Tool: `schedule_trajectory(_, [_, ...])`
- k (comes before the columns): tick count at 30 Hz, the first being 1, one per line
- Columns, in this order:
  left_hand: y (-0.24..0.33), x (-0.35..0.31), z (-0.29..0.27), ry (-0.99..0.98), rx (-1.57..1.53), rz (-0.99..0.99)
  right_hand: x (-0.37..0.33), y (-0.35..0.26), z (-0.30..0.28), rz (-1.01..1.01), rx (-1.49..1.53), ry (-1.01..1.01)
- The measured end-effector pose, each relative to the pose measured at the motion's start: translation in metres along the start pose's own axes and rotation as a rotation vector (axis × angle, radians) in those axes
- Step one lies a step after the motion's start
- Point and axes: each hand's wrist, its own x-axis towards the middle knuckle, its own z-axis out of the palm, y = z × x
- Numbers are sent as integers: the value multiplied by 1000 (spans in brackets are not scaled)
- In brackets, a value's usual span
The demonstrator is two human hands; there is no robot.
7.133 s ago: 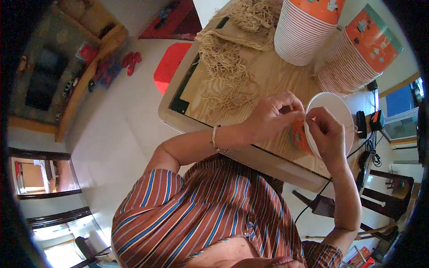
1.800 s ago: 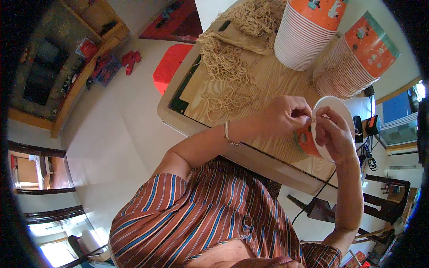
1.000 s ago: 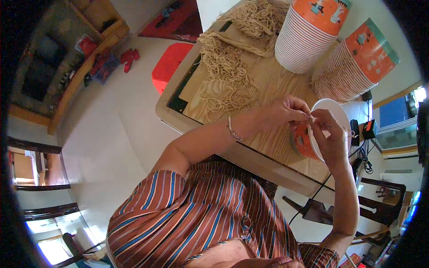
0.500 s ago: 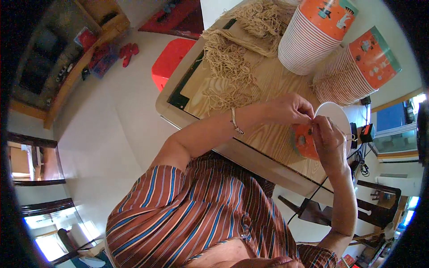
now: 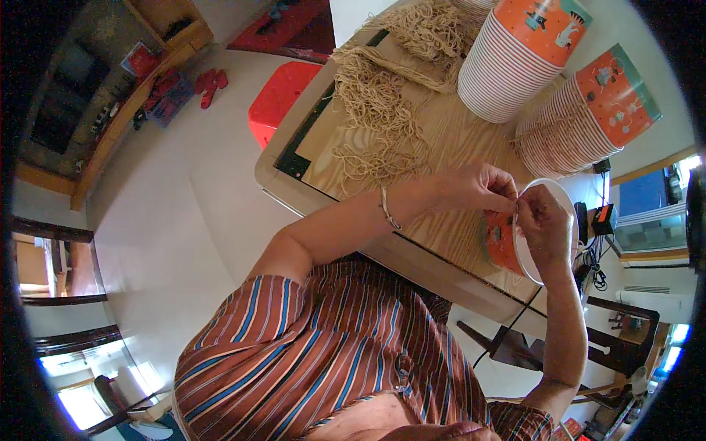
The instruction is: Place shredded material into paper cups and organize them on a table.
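Observation:
An orange paper bucket (image 5: 502, 239) with a white inside and a pale rim lies tilted at the table's right edge, its mouth facing right. My left hand (image 5: 482, 189), a bracelet on its wrist, pinches at the bucket's upper rim with thumb and forefinger. Close against it, my right hand (image 5: 546, 224) reaches over the mouth with curled fingers, its fingertips at the same stretch of rim. Whatever thin thing lies between the fingertips is too small to make out. Loose beige string (image 5: 382, 117) lies in tangled heaps on the wooden tabletop (image 5: 448, 228), left of the hands.
Two tall stacks of nested paper buckets stand at the back right, one stack (image 5: 507, 66) upright-leaning and another stack (image 5: 588, 117) with string strands on it. Black cables (image 5: 592, 264) and a small dark box (image 5: 604, 219) sit beyond the right edge. A red stool (image 5: 283, 103) stands left of the table.
The bucket has turned a little, showing more of its mouth and rim. My right hand has curled its fingers and shifted over the opening; my left hand stays nearly in place.

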Motion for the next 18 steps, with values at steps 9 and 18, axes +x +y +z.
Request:
schedule_trajectory(9, [-1,-5,8,48,-3,39,4,-9,-15,344,464,-160])
schedule_trajectory(18, [-7,-7,11,83,-122,12,1,1,-19,500,895,-254])
